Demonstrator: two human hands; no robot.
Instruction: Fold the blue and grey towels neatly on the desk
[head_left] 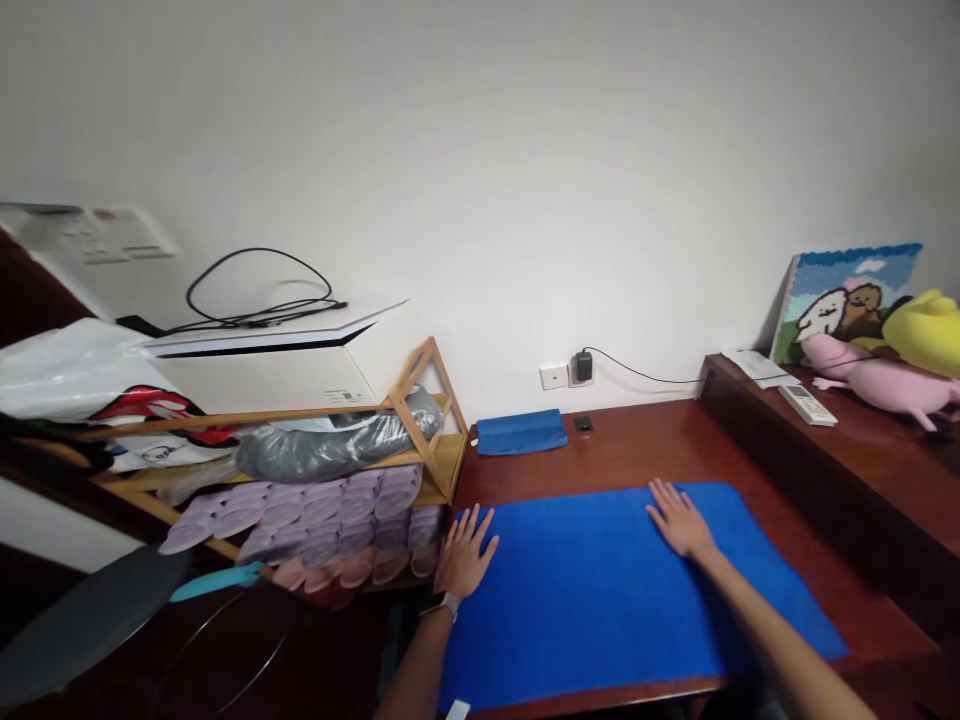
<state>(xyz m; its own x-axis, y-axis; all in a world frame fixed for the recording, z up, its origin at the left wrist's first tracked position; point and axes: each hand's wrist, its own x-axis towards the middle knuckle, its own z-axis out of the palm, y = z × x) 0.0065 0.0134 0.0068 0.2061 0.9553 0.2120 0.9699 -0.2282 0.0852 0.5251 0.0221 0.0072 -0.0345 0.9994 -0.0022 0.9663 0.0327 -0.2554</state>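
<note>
A bright blue cloth (577, 590) lies spread flat on the reddish-brown wooden desk (637, 440). My left hand (463, 555) rests at its left edge, fingers apart, with a watch (440, 604) on the wrist. Toward the cloth's far right part, my right hand (681, 520) lies flat, palm down, its fingers stretched out. Neither hand grips anything. Behind the spread cloth, near the wall, is a folded blue cloth (522, 433). A small white tag (457, 710) shows at the near left corner of the spread cloth.
Left of the desk stands a wooden rack (442, 465) with rows of slippers (322, 510) and a white box (262, 380) on top. A charger (583, 365) is plugged into the wall. The raised right ledge holds a remote (808, 404) and a pink plush toy (877, 378).
</note>
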